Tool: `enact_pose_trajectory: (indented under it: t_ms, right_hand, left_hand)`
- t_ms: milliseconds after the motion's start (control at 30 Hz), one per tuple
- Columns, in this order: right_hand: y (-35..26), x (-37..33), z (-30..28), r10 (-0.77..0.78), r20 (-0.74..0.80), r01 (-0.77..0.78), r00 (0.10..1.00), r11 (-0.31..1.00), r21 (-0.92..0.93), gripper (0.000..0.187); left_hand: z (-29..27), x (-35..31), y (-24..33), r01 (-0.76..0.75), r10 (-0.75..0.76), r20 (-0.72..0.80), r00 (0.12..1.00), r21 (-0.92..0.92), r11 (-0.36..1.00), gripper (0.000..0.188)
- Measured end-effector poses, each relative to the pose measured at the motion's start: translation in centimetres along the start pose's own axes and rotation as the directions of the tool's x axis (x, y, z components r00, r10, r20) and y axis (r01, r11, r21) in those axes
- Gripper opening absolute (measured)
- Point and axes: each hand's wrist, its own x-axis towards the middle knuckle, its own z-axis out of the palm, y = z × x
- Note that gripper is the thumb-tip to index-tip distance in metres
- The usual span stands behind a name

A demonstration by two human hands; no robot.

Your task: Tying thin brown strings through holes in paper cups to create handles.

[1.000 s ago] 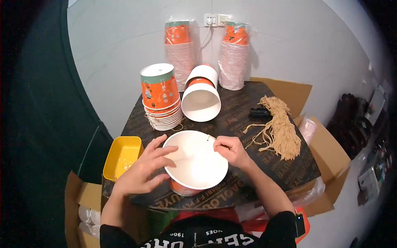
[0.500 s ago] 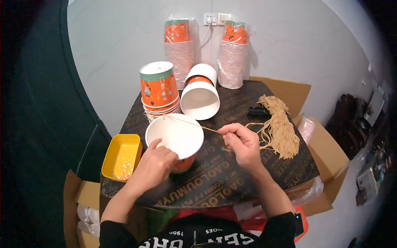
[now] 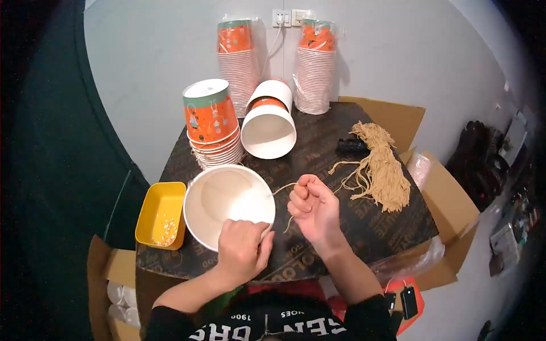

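Note:
A white-lined paper bucket (image 3: 207, 199) stands tilted toward me at the near middle of the table, its mouth facing up. My left hand (image 3: 243, 247) is closed on its near rim, thumb outside. To the right of the bucket, my right hand (image 3: 314, 206) pinches a thin tan cord (image 3: 282, 188) with curled fingers. The cord runs from the bucket's right rim to those fingers, and a loose tail hangs below them. Left of the bucket sits a yellow plastic tub (image 3: 149, 219) with small white pieces at its bottom.
Upside-down nested orange-and-green buckets (image 3: 210, 122) stand behind, beside buckets lying on their side (image 3: 268, 133). Two plastic-wrapped bucket stacks (image 3: 314, 79) lean near the wall. A bundle of tan cords (image 3: 382, 170) and a black object (image 3: 352, 146) lie right. Cardboard boxes (image 3: 443, 193) flank the table.
The bucket has tipped and turned toward me. My left hand has moved right along its near rim. The cord, stretched across the mouth before, now comes off the right rim, slacker.

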Motion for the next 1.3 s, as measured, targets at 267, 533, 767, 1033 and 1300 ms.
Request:
enact_pose_trajectory:
  t_ms: [267,533,767,1033,1300]
  right_hand:
    - [0.7,0.2,-0.2,-0.015,0.009,0.015,1.0,1.0,0.013,0.012]
    - [0.1,-1.1,-0.2,-0.053,0.009,0.053,0.999,0.999,-0.01,0.011]
    - [-1.3,-3.4,-1.8,-0.095,0.07,0.099,0.993,0.994,-0.05,0.011]
    - [-2.3,-3.0,-1.6,-0.057,0.086,0.069,0.995,0.988,-0.141,0.01]
    - [-4.1,1.4,-0.7,-0.037,0.031,0.045,0.999,0.944,-0.327,0.011]
  left_hand:
    - [-0.1,0.4,-1.7,0.171,-0.16,0.237,0.958,-0.026,0.985,0.03]
    - [-2.0,-0.6,-0.9,-0.121,0.128,0.132,0.983,-0.057,0.991,0.013]
    - [-3.8,-8.1,-2.9,-0.192,0.164,-0.415,0.895,-0.027,0.981,0.045]
    - [-1.6,-6.3,-4.9,0.248,-0.231,-0.123,0.965,0.148,0.957,0.06]
    - [-3.0,1.2,-5.8,0.425,-0.417,-0.081,0.905,0.171,0.889,0.032]
